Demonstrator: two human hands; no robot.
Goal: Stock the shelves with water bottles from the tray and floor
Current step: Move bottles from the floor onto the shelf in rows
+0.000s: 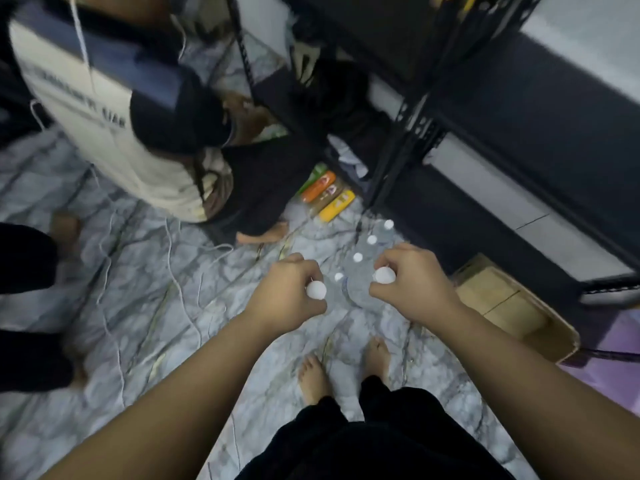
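We look straight down at a grey marble-patterned floor (145, 306) streaked with dark veins, where our 2 bare feet (313, 377) stand below black trousers. Our left hand (289, 292) is curled round the neck of a clear plastic water bottle with a white cap (316, 289), and our right hand (414, 284) grips the neck of a second clear white-capped water bottle (384, 275) the same way; both bottles hang above the floor. Between and beyond the hands, a row of 4 more clear water bottles with small white caps (357, 257) stands on the floor, running toward the foot of a black metal shelving rack (398, 161). Just past that row, a cluster of bottles with orange, yellow and green labels (327, 197) lies at the base of the rack. To our right, an open brown cardboard box (512, 306) sits on the floor beside a purple mat (609, 375). A dark skirting band (540, 109) lines the pale wall behind the rack. Thin white cords (180, 292) trail across the floor at left. Another person in a cream and navy top (104, 109) crouches at upper left, blurred, beside the rack.
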